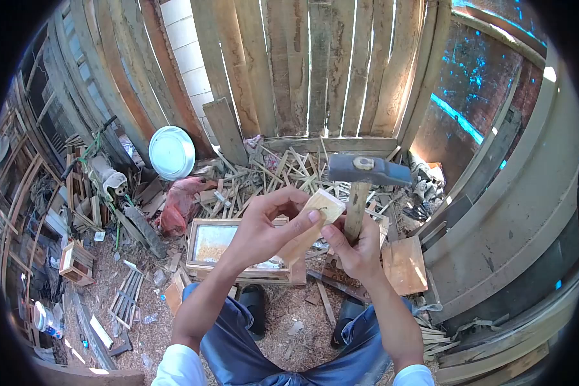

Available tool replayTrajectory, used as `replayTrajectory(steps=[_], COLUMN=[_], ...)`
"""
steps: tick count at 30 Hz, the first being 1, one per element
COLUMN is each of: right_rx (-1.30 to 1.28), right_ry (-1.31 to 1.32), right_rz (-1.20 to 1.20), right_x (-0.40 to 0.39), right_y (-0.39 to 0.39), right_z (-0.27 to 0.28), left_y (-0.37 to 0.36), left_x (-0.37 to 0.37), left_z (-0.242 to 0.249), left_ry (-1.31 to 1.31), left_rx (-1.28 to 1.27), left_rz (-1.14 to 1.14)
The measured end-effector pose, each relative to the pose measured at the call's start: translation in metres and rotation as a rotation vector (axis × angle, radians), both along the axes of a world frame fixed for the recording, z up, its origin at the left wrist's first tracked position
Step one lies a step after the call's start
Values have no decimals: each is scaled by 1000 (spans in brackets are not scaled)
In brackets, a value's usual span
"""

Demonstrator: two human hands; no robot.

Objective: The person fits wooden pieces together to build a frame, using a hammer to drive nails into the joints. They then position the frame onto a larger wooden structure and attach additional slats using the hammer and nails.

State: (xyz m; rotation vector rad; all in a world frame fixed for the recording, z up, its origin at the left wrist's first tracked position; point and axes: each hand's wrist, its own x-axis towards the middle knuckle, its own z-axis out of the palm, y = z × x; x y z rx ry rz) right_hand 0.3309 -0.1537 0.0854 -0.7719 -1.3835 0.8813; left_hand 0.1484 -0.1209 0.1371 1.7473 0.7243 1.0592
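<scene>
My left hand [270, 225] is closed around a pale wooden piece [326, 204], its thumb pressed flat on the face near a small dark mark. The piece is tilted, with its upper end toward the hammer. My right hand [356, 251] grips a hammer [359, 201] by its wooden handle, close below the dark metal head, which points up. The right thumb lies beside the wooden piece; whether it touches cannot be made out. Below both hands, a wooden frame box with a glass-like panel [215, 241] sits on the floor between my knees, partly hidden by my left arm.
Scrap wood sticks [283, 170] pile against the plank wall [315, 71]. A white basin [172, 153] leans at the back left, near a red plastic bag [180, 206]. A flat board [404, 265] lies right of my knees. A small wooden box [77, 262] stands left.
</scene>
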Motion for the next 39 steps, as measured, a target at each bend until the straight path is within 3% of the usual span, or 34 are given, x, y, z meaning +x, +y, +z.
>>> replayTrajectory(steps=[6, 12, 22, 25, 27, 29, 31, 33, 36, 39], right_rx=[57, 226, 140, 73, 41, -111, -270, -443, -242, -473], right_ry=[59, -20, 120, 110, 101, 204, 187, 167, -210, -410], right_rz=[9, -67, -129, -164, -182, -122, -74, -21, -254, -192], right_x=[2, 9, 5, 0, -2, -5, -6, -8, -6, 2], right_y=[-2, -6, -9, -4, 1, 7, 6, 11, 22, 20], right_z=[-6, -5, -9, -12, -20, -31, -25, -28, -59, -87], left_y=[-5, -13, -12, -8, -4, -3, -3, 9, 38, 70], left_x=[4, 4, 12, 14, 17, 14, 17, 4, -23, -55], left_z=[8, 13, 4, -10, -37, -62, -87, -104, -124, -177], left_ry=[-60, 64, 101, 110, -28, 34, -124, -117, -41, 159], left_rx=[165, 347, 439, 392, 232, 133, -133, -149, -419, -519], left_rz=[30, 5, 17, 86, 130, 80, 29, 0, 34, 101])
